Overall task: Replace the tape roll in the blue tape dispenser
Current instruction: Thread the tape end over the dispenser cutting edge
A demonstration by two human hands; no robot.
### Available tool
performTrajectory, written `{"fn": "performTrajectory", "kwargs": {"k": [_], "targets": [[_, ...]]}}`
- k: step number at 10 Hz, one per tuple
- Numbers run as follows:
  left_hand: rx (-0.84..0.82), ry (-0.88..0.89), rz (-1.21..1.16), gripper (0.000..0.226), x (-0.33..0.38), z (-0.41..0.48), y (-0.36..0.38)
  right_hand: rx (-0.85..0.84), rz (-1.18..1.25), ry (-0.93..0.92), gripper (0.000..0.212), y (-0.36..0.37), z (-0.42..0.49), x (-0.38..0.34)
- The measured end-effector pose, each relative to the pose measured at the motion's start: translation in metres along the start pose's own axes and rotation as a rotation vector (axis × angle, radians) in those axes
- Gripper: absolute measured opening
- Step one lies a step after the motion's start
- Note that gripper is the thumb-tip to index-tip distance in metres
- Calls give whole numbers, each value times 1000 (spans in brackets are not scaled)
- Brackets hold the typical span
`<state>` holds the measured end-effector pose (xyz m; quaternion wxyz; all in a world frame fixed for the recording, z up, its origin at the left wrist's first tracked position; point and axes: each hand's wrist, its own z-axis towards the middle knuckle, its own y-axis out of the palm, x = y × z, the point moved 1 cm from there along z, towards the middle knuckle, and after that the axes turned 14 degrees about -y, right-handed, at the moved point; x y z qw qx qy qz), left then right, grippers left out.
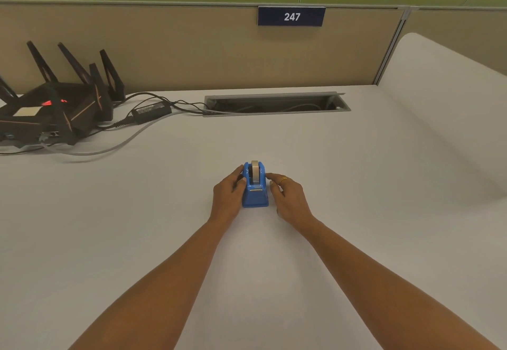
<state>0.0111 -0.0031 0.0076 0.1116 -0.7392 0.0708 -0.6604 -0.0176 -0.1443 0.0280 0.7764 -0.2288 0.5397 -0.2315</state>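
A small blue tape dispenser [255,196] stands on the white desk [356,212], its cutter end toward me. A grey-white tape roll [255,171] sits upright between its side walls. My left hand [228,193] lies against the dispenser's left side, fingers curled along the wall and touching it. On the other side is my right hand [288,194], with a ring on one finger. Its fingertips reach the right wall near the roll, and a small gap shows lower down.
A black router with several antennas [63,102] and a power brick [151,111] with cables lie at the back left. A cable slot [277,104] is cut into the desk at the back. A beige partition with a "247" sign [291,16] stands behind.
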Motion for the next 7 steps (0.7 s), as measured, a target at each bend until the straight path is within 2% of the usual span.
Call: {"fn": "performTrajectory", "kwargs": {"k": [4, 6, 7], "targets": [[6, 4, 7, 34, 1, -5, -4, -66, -17, 9, 35, -2, 1, -2], [39, 22, 162, 35, 5, -10, -10, -88, -105, 17, 36, -2, 6, -1], [61, 29, 290, 36, 11, -12, -11, -137, -183, 44, 44, -4, 8, -1]]}}
